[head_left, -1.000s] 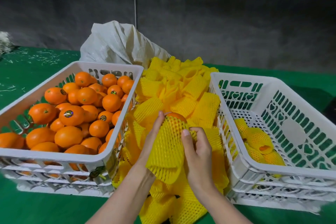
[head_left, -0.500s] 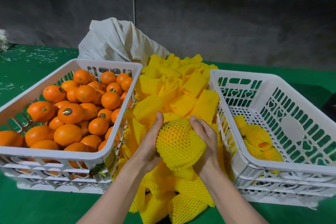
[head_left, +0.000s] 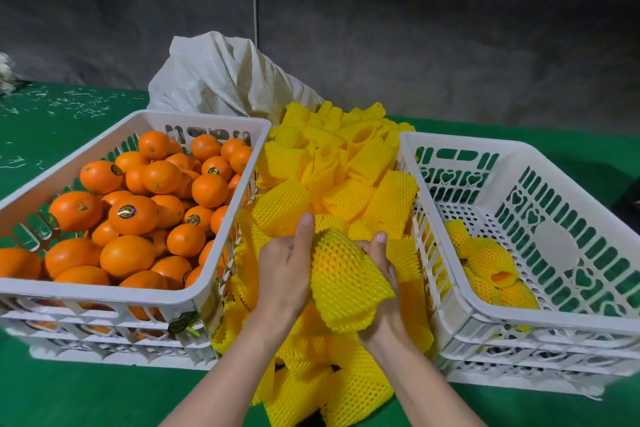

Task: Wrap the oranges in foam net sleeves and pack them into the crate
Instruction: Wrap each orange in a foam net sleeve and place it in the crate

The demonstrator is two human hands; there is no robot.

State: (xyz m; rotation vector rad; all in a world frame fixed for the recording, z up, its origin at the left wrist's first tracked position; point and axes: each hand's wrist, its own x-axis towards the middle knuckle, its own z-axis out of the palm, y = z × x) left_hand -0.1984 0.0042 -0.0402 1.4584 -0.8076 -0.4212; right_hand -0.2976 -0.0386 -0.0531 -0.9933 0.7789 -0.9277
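- The sleeved orange (head_left: 341, 274) is up off the table, between the two crates and over the loose sleeves, close in front of you.
- Your left hand (head_left: 284, 274) cups its left side with fingers curled round it and the thumb lying up along the net. Your right hand (head_left: 381, 260) grips it from the right and behind; most of that hand is hidden by the net.
- Orange skin shows through the mesh near the top, and a slack skirt of net hangs loose at the bottom.
- Expect the foam to be soft and springy and the fruit inside firm with some weight. Hold the round body, not the skirt (it would likely just stretch or slip off).
- The net should give decent grip, so a light squeeze ought to do; the peel can bruise.
- The left crate (head_left: 104, 291) is heaped with bare oranges (head_left: 133, 215), several with small round stickers.
- The right crate (head_left: 460, 143) holds only a few wrapped oranges (head_left: 491, 263), bunched along its near left side, and the rest of its perforated floor shows.
- The pile of sleeves (head_left: 346, 177) fills the gap between the crates and spills toward you.
- A white woven sack (head_left: 221, 80) slumps behind the sleeves on the green table cover (head_left: 69, 399).
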